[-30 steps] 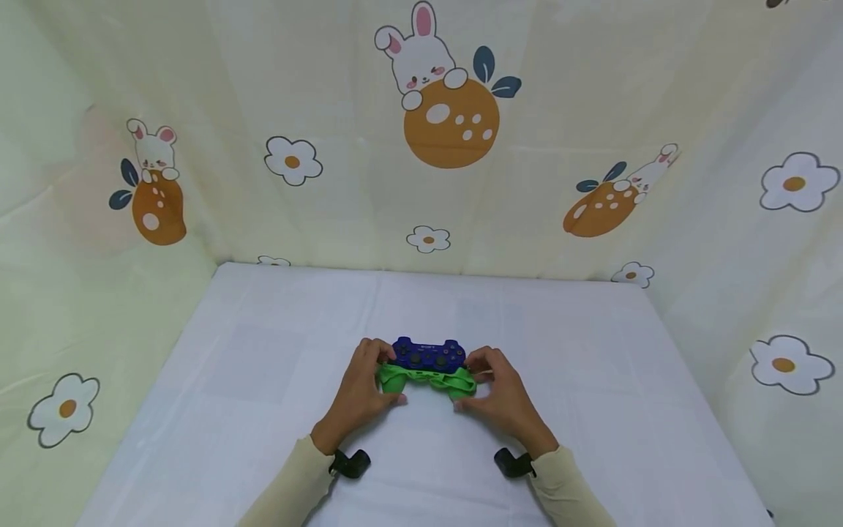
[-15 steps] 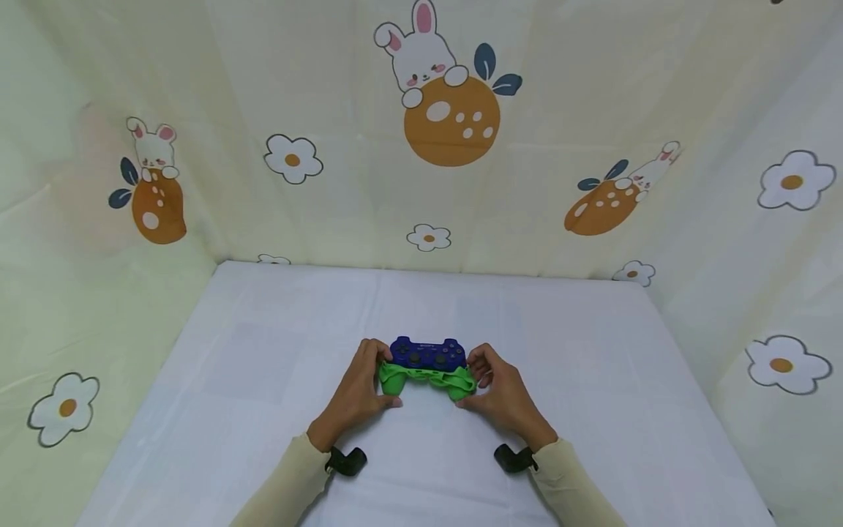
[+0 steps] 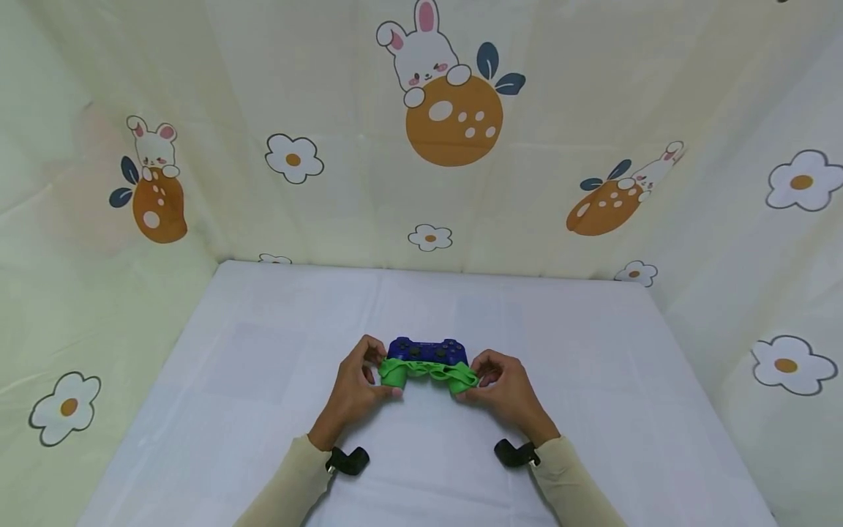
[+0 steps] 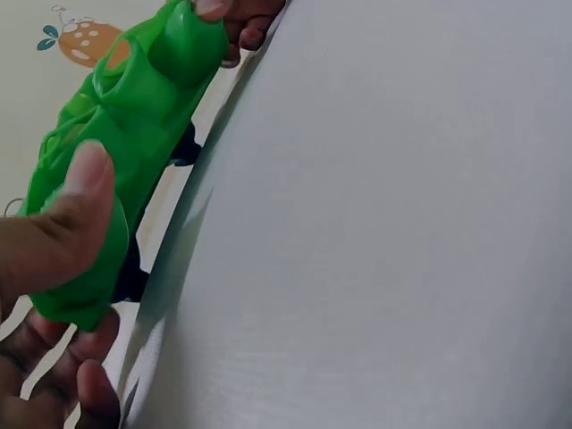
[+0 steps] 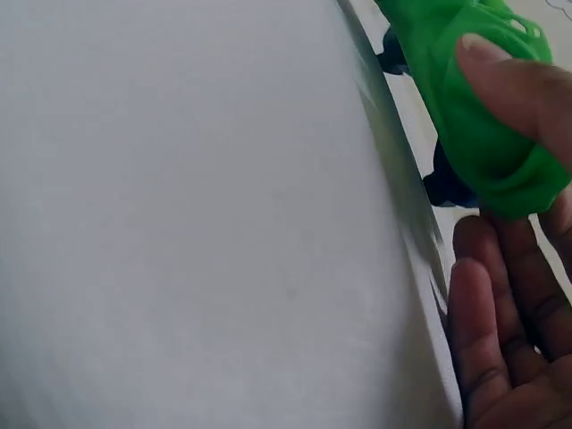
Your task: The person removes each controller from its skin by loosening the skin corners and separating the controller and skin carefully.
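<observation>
A dark blue game controller (image 3: 426,351) shows at the middle of the white table in the head view. A bright green silicone cover (image 3: 431,369) is stretched over its grips and bunched across its lower face; buttons and sticks still show above. My left hand (image 3: 356,384) grips the left end, its thumb pressed on the covered grip, fingers round the far side. At the other end my right hand (image 3: 506,388) holds the covered right grip between thumb and fingers. In the left wrist view the cover (image 4: 134,125) hides most of the controller, whose dark shoulder buttons poke out beneath.
A white cloth covers the table (image 3: 560,322). Behind and at both sides hangs a pale yellow curtain (image 3: 342,205) printed with rabbits, oranges and flowers. Black wrist cameras (image 3: 349,461) are strapped on both wrists.
The cover's bunched edge sits higher against the controller's face, and less blue shows. The right fingers have shifted down along the right end. The left thumb has moved slightly up.
</observation>
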Demonstrator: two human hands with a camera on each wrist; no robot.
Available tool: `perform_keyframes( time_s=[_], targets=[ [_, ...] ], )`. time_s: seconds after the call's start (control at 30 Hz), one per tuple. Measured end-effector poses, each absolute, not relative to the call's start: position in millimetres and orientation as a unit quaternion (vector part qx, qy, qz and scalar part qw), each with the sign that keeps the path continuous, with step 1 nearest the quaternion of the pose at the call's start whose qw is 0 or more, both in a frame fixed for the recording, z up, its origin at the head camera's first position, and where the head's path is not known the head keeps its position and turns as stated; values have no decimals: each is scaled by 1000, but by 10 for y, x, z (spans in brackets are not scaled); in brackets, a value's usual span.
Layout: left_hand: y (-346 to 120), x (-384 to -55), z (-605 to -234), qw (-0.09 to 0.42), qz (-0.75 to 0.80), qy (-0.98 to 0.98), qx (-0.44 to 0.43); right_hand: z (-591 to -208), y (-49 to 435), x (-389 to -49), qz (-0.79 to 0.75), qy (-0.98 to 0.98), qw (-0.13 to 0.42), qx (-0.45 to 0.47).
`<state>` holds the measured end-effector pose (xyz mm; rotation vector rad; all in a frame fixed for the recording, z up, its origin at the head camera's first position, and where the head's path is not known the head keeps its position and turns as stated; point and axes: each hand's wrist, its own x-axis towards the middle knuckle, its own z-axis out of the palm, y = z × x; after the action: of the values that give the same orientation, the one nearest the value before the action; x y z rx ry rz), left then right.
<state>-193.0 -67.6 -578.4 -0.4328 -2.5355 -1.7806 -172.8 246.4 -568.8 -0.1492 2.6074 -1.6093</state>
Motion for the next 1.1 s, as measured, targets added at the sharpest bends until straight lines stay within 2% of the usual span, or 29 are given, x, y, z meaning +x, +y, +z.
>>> perform_keyframes(
  time_s=[0.43, 1.1],
  targets=[
    [-700, -1937, -5765, -15, -586, -798, -140, -5705, 2523, -1756, -584, 807, 81, -33],
    [-651, -1920, -5758, -7, -618, -775, -131, -5721, 2532, -1747, -602, 794, 75, -44]
  ],
)
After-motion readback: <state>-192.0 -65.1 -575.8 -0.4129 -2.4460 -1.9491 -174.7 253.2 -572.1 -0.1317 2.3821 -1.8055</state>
